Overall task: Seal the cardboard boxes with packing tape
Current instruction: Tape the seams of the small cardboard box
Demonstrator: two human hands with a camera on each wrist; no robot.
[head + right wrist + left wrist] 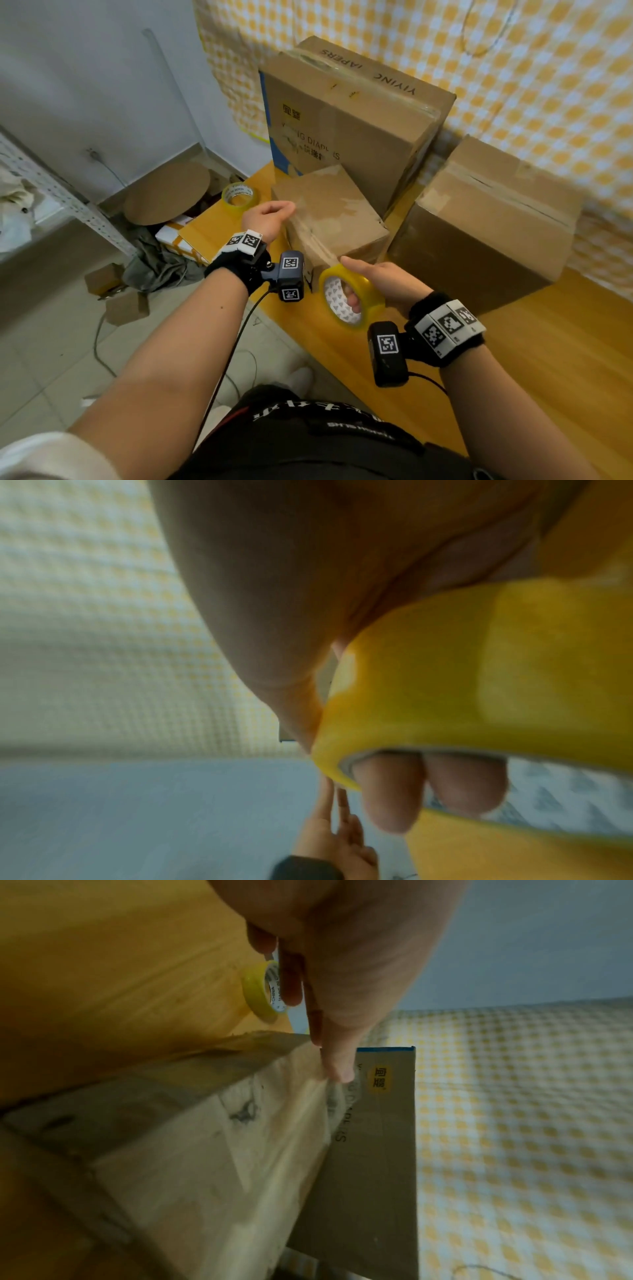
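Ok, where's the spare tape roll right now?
In the head view the spare roll lies flat on the yellow table, at its far left corner, left of the small box and just beyond the left hand.

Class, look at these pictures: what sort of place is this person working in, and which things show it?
Probably a home storeroom or small packing corner: cardboard boxes stacked on a wooden table, a spare tape roll, and metal shelving beside cardboard scraps on a tiled floor.

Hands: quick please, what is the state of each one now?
Left hand: open, straight fingers resting on the small box.
Right hand: closed on the tape roll, fingers through its core.
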